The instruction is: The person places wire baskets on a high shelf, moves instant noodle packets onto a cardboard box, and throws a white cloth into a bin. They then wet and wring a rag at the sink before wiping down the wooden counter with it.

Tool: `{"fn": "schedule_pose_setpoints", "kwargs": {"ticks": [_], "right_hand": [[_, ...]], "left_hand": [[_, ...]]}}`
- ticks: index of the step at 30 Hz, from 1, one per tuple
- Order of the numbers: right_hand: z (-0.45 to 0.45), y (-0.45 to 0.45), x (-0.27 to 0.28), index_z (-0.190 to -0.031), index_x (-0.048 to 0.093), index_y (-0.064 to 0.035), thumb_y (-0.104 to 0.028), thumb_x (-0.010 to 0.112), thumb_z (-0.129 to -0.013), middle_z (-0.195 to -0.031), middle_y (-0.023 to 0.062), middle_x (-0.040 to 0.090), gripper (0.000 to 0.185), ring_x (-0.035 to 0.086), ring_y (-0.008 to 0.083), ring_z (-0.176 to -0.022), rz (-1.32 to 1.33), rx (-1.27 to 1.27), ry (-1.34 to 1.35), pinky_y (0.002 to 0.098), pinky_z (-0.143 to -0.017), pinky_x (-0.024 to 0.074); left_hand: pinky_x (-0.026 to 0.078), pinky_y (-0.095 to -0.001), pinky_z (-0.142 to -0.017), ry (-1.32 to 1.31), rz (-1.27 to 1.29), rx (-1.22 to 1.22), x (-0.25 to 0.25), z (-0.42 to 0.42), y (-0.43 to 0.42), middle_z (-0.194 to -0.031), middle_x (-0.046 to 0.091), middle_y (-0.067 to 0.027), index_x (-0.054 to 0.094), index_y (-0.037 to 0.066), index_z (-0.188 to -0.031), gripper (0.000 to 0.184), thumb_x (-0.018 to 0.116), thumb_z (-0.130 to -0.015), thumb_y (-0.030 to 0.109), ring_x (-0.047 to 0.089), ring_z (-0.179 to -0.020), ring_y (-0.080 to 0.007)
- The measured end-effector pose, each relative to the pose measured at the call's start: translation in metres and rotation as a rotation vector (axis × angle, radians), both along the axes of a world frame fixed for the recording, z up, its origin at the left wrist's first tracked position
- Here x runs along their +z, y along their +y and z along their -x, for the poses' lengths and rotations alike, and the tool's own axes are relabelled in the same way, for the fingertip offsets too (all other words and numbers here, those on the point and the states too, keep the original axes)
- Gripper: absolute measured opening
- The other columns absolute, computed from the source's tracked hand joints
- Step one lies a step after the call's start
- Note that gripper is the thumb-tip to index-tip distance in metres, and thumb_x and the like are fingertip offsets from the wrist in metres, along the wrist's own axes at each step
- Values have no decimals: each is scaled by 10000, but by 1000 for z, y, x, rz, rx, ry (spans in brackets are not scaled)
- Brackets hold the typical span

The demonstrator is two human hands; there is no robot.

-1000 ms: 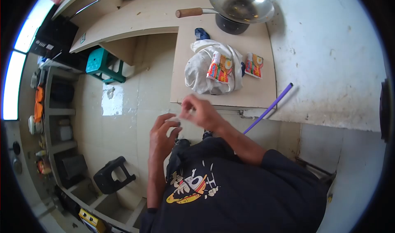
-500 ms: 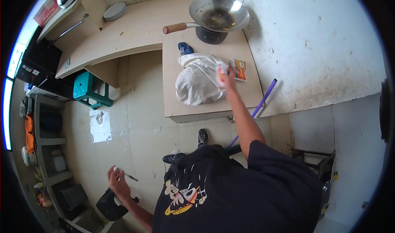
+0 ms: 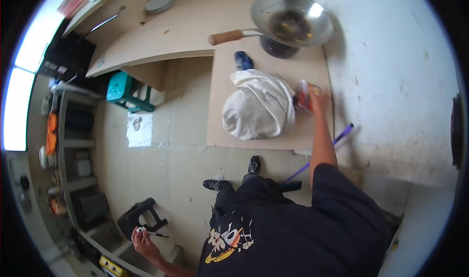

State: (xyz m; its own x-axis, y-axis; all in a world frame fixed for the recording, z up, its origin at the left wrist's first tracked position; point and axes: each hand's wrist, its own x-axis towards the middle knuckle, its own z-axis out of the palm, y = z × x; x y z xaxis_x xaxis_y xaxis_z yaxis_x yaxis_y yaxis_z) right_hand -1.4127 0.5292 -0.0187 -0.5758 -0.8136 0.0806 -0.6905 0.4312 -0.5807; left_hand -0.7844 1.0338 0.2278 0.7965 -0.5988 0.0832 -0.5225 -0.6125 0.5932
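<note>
My right hand [image 3: 320, 102] is closed on the right edge of a red and orange food packet [image 3: 306, 95] at the right side of the counter. Beside the packet lies a bundled off-white cloth [image 3: 259, 106], and a small dark blue item [image 3: 243, 61] is just behind it. My left hand [image 3: 142, 240] is low on the left, away from the counter. Its fingers pinch a small white piece with a thin dark stick [image 3: 159, 235] pointing right; its exact kind is unclear.
A wok [image 3: 293, 22] sits on a dark pot [image 3: 278, 47] at the back, its wooden handle pointing left. Stacked plates [image 3: 160, 3] stand farther left. On the floor are a green stool [image 3: 122, 88], a black stool [image 3: 131, 218] and a purple-handled broom [image 3: 298, 172]. Shelves [image 3: 78, 143] line the left.
My right hand has moved right, from over the cloth to the packet on the counter. The white and red packet it held is no longer distinguishable. The view has shifted; my left hand keeps its hold.
</note>
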Motion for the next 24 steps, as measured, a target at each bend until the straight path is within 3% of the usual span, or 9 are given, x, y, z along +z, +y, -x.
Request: {"fn": "schedule_pose_setpoints", "kwargs": {"ticks": [1,2,3,4,5,10,14,20,24], "right_hand": [[28,-2,-16,-1463,218,56,-668,623,-757,-1505,276,260,1089,269,394,-1397,51,-53,-98,462,-1137,254],[64,-12,-56,-1435,305,52,-604,705,-736,-1483,252,324,1039,380,354,-1335,4,-123,-179,435,-1093,335],[66,-12,-20,-1403,388,38,-582,700,-766,-1391,226,459,943,504,319,-1220,-275,66,-424,418,-1037,399],[46,-5,2,-1337,486,20,-550,686,-807,-1229,176,587,804,590,266,-1080,-227,142,-974,379,-934,478],[48,-12,-9,-1275,527,2,-505,729,-799,-1134,104,604,724,616,211,-990,-210,211,-1146,327,-830,529],[38,-44,-5,-1213,565,16,-581,756,-728,-1099,118,618,793,621,239,-938,-436,212,-977,375,-796,523],[11,-61,15,-1246,506,35,-399,813,-734,-1173,135,584,738,610,254,-978,-390,109,-814,361,-851,511],[-94,-52,127,-1245,499,32,-274,824,-735,-1204,134,575,677,598,243,-1015,490,180,-122,352,-900,488],[-247,-3,213,-1244,495,30,-190,832,-736,-1225,133,568,648,589,236,-1039,996,510,-195,346,-933,472]], "left_hand": [[535,-325,-728,-14,6,52,4,8,10,-1210,555,-135,573,-80,-856,137,614,-898,44,611,-923,-197],[536,-327,-733,-4,18,86,9,18,16,-1208,552,-137,573,-80,-854,129,607,-900,37,610,-918,-193],[536,-327,-739,15,25,106,7,21,26,-1192,557,-133,586,-74,-877,115,620,-884,35,613,-917,-195],[536,-326,-744,29,40,139,4,26,37,-1177,562,-130,598,-69,-899,112,632,-869,33,616,-917,-196],[536,-326,-743,57,39,215,12,38,35,-1148,578,-130,614,-60,-909,118,649,-847,34,624,-914,-203],[517,-360,-761,-12,30,414,37,49,33,-1059,634,-139,665,-25,-887,133,697,-782,50,640,-907,-262],[515,-364,-757,-171,6,406,45,44,44,-1069,634,-125,656,-8,-857,122,715,-779,65,642,-890,-268],[516,-345,-718,-198,141,506,32,16,69,-1075,637,-113,642,10,-829,129,736,-767,71,646,-852,-255],[523,-353,-746,-179,200,490,31,-28,86,-1070,644,-116,643,16,-806,118,738,-759,67,651,-884,-259]]}}
